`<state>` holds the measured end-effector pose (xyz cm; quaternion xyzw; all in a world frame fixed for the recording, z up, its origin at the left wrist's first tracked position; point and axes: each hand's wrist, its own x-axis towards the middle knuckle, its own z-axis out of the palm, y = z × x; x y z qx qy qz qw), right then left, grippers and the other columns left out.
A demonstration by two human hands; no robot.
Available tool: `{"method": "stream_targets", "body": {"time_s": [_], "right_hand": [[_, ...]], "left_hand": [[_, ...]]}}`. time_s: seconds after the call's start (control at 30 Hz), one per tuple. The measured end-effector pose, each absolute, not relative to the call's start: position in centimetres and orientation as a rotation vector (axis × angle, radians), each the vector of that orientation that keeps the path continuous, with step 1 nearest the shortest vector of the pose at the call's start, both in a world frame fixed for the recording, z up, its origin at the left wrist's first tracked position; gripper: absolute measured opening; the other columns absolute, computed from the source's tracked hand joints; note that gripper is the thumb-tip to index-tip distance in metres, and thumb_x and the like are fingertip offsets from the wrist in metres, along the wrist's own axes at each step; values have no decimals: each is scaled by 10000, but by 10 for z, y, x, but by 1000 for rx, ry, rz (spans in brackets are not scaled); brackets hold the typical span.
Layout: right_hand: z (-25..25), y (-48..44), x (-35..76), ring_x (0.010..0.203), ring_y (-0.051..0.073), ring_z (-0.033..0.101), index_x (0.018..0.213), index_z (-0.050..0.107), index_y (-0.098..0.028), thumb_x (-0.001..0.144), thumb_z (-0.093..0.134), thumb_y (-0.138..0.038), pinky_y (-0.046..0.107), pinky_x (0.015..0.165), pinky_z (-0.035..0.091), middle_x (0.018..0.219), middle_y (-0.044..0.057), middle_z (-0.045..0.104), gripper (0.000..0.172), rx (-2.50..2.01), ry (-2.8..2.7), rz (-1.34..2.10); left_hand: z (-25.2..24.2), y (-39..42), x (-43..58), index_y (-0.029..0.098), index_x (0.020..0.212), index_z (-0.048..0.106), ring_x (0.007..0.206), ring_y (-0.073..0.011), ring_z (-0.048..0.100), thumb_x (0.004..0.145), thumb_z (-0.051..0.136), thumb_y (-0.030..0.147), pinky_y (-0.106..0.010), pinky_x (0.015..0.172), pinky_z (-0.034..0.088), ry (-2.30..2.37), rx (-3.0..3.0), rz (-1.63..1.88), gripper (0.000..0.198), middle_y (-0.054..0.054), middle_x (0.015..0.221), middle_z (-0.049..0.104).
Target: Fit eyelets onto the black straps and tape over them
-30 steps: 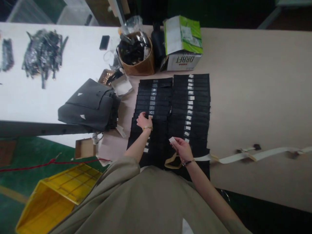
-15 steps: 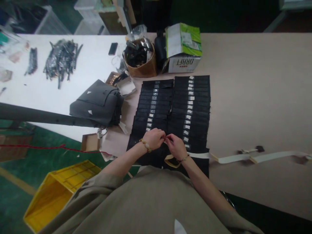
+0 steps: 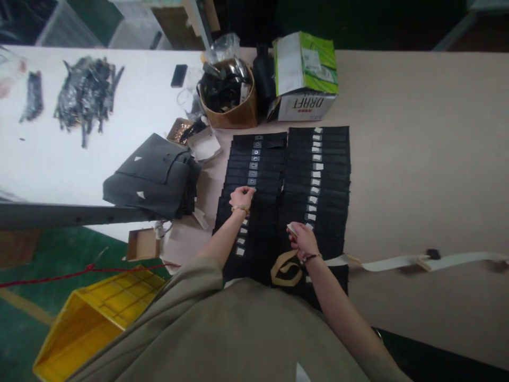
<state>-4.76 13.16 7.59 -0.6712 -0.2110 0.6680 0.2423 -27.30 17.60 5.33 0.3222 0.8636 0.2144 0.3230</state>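
Overlapping black fabric pieces lie in a left column and a right column. Small white tape patches run down the right column. On the left one, bare grey patches show at the top and white patches further down. My left hand is closed in a pinch over the left column, with a small white tape piece at its fingertips. Lower right, my right hand pinches another white tape piece. Beside its wrist a tan tape strip curls in a loop.
A folded grey fabric stack sits to the left. Behind are a cardboard box of black parts and a green-white box. White tape stretches along the table to the right. A yellow crate stands at lower left.
My hands were together at the fingertips and are now apart. The left has moved up and left onto the left column; the right has moved right and slightly down, holding a white piece.
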Motion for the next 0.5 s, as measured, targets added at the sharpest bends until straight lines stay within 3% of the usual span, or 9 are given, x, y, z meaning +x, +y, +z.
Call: {"method": "stream_targets", "body": {"time_s": [0.13,0.23,0.33,0.43,0.5], "right_hand": [[81,127,-51,506,106,526,863,626,-200,596,697,-348,175,363,265,728,22,673,314,-1733,-582,1887],[86,123,-52,597,129,586,959,673,-192,585,760,-396,215,477,411,760,21,692,435,-1633,-728,1880],[94,119,-52,591,127,561,884,710,-178,659,746,-484,243,537,432,715,13,676,381,-1655,-1015,1834],[107,115,-49,521,109,477,739,673,-181,708,726,-525,238,494,363,600,-18,598,349,-1660,-1279,1770],[118,112,-46,524,113,469,743,653,-188,743,703,-532,237,498,349,585,-26,572,347,-1567,-1399,1760]], "left_hand": [[25,198,-289,265,927,720,1156,-318,543,778,687,404,-477,955,416,2536,757,461,207,-83,1132,677],[32,186,-280,245,1140,634,1179,-297,532,744,730,361,-451,981,422,2588,860,639,423,-101,1216,635],[55,159,-264,204,1211,598,1023,-211,622,816,668,367,-340,900,486,2031,1105,810,432,-82,1109,683],[83,128,-250,184,1122,676,831,-160,663,835,655,407,-263,755,512,1352,1262,647,364,-47,922,729],[101,112,-244,178,1027,718,759,-150,664,818,680,423,-242,695,507,1209,1296,543,324,-34,839,735]]}}
